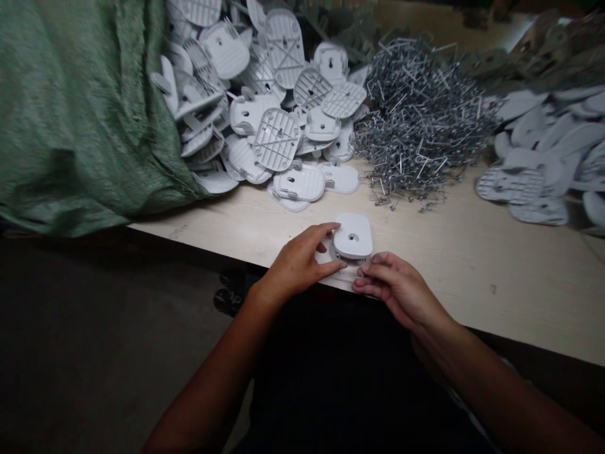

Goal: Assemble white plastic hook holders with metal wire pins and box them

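In the lower middle of the frame, at the near edge of the pale, matte table [472, 252], sits one white plastic piece [353, 236]. It is smooth, a rounded rectangle with a small round hole in its top, and it seems to rest on a second flat part that is mostly hidden. The left hand [297, 261] pinches its left side between thumb and curled fingers, while the right hand [401, 287] presses its bunched fingers against the lower right edge. In the upper middle lies a heap of white pieces [269, 101] — some with their ribbed undersides up, too many to count. To its right is one tangled heap of thin metal wire clips [420, 120], and a second blurred pile of pieces [548, 151] sits at the right edge. One green woven sack [80, 107] fills the upper left.
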`<state>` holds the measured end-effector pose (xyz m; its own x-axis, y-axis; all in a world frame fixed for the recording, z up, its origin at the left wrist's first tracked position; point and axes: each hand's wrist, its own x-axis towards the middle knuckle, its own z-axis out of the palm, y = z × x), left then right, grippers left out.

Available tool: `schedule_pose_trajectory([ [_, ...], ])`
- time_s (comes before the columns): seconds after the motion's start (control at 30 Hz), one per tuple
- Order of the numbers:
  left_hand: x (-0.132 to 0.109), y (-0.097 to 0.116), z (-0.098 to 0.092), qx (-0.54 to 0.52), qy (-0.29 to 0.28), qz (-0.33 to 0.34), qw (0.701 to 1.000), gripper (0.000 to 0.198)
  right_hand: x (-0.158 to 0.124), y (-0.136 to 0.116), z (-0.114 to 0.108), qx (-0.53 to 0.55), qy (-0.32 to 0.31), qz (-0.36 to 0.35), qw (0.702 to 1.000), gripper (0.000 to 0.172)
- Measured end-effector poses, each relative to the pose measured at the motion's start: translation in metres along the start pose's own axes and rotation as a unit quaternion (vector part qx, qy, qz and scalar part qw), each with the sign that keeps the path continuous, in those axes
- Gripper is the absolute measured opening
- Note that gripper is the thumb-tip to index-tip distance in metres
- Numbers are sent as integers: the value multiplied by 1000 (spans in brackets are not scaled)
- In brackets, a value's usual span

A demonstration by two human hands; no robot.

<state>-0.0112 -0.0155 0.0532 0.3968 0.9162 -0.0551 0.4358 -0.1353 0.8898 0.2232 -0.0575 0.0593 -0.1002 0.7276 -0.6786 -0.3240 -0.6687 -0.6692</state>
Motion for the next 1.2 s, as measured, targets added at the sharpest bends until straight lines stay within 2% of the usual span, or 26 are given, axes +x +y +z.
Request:
schedule_pose_trajectory([
  [0.13,7,0,-5,-18,-42,33,998,47,4,-4,0,5,-4,2,1000,45],
  [0.43,12,-6,-12,-29,-62,59,996,48,7,-10,-5,31,-20,7,999,49],
  [0.5,13,-11,-7,-22,-46,56,997,48,9,-9,-7,33,-17,-7,999,50],
  [0.57,16,-16,0,-14,-3,56,998,43,12,-8,-9,21,-14,-29,999,52],
  [0.63,17,-22,7,-14,37,65,997,38,14,-9,-13,-12,-14,-65,998,53],
  [0.7,18,-25,12,-20,50,73,996,37,16,-12,-19,-65,-9,-117,991,53],
  [0.83,17,-27,15,-23,46,69,996,37,20,-21,-32,-222,-2,-218,950,43],
  [0.93,17,-28,18,-27,48,73,996,37,28,-27,-36,-306,-23,-243,920,41],
  [1.07,18,-27,29,-29,87,69,993,34,46,-25,-32,-281,-40,-260,923,37],
  [1.2,23,-24,40,-31,142,43,988,27,58,-19,-27,-257,-17,-282,924,32],
])
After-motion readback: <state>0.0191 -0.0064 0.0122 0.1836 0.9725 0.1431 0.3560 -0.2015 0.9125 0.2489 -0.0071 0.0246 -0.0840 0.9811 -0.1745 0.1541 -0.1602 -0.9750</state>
